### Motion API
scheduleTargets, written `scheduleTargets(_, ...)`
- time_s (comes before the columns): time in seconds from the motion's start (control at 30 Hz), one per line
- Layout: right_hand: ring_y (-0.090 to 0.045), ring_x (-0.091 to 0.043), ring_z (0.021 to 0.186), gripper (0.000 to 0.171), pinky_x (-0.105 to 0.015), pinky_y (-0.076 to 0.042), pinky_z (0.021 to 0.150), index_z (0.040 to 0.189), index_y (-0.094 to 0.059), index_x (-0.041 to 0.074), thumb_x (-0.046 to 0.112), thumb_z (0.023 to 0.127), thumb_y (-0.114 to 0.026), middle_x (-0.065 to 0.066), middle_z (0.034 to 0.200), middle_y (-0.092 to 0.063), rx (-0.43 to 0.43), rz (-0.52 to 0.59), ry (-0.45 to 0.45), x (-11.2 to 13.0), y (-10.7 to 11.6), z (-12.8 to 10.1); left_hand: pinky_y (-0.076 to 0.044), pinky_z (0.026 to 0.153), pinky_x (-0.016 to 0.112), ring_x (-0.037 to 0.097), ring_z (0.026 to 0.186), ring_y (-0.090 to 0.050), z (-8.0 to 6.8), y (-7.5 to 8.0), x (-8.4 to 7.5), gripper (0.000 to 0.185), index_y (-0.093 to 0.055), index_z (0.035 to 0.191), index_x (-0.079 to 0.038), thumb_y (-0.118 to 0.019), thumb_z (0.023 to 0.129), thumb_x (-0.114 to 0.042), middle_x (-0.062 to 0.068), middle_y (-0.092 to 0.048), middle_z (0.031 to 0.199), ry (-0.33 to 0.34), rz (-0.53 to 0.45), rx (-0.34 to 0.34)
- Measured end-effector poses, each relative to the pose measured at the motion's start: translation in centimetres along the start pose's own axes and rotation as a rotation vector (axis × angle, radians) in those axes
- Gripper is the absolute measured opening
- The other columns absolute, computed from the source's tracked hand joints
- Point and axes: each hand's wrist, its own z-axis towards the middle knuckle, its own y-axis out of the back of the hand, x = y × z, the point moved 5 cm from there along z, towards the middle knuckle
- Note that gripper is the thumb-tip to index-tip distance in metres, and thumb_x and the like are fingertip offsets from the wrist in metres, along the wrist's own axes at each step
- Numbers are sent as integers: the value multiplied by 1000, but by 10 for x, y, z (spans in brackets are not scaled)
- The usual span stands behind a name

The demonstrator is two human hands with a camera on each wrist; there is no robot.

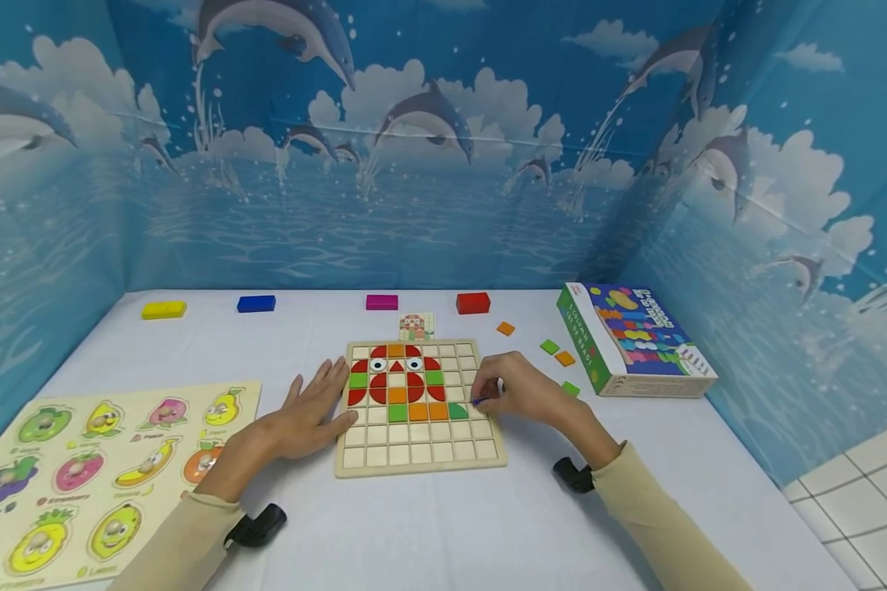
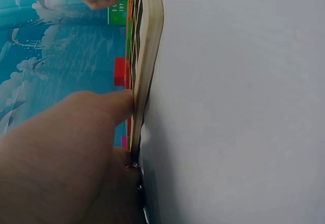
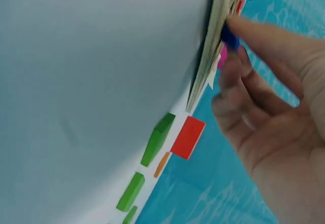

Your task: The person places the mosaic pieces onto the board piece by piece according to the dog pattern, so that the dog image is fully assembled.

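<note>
Wooden and pale, the puzzle board [image 1: 420, 408] lies flat on the white table [image 1: 443, 525] in front of you. Red, orange and green tiles fill part of its grid. Your left hand [image 1: 312, 416] lies flat with straight fingers, touching the board's left edge. Your right hand [image 1: 521, 388] sits at the board's right side, and its fingertips pinch a small blue piece [image 1: 480, 400] just above the grid, next to the green quarter tile [image 1: 457, 410]. Loose green and orange tiles [image 1: 556, 353] lie on the table near your right hand. A colourful box [image 1: 631, 338] stands further right. A fruit puzzle [image 1: 96, 468] lies to your left.
</note>
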Motion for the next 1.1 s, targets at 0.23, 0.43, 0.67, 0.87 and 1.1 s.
scheduleTargets(0.23, -61, -18, 76, 12, -27, -53, 67, 99, -85, 9, 6, 88, -89, 2, 87, -71, 50, 19, -6, 1, 3, -3, 10, 130, 65, 36, 168, 6, 1, -1, 1, 89, -8, 173, -6, -57, 110, -45, 13, -3, 182, 4, 8, 2)
scheduleTargets(0.43, -58, -10, 74, 9, -24, -52, 66, 96, -86, 10, 5, 89, -88, 6, 83, -69, 77, 21, -18, -3, 2, -3, 10, 130, 65, 36, 168, 5, 1, -2, 2, 89, -8, 174, -6, -57, 110, -45, 13, -3, 182, 4, 12, 0)
scheduleTargets(0.67, -57, -7, 74, 9, -22, -53, 68, 93, -80, 8, 3, 90, -87, 7, 84, -67, 98, -6, -39, -4, -3, -3, 10, 130, 64, 36, 168, 5, 1, -1, 2, 89, -9, 174, -6, -57, 109, -45, 13, -3, 182, 2, 16, -3)
scheduleTargets(0.87, -59, -8, 73, 14, -24, -56, 69, 95, -75, 8, 2, 89, -87, 6, 80, -68, 102, 34, -49, -3, -3, -2, 10, 130, 65, 36, 168, 5, 0, -1, 1, 89, -9, 173, -6, -57, 109, -44, 13, -3, 182, 4, 10, -6)
scheduleTargets(1.1, -59, -9, 72, 16, -25, -54, 67, 108, -81, 7, 0, 94, -80, 5, 81, -69, 106, 75, -4, 0, -2, -3, 11, 130, 65, 37, 168, 5, 0, -1, -1, 88, -10, 173, -5, -57, 109, -43, 14, -4, 182, 10, 6, -6)
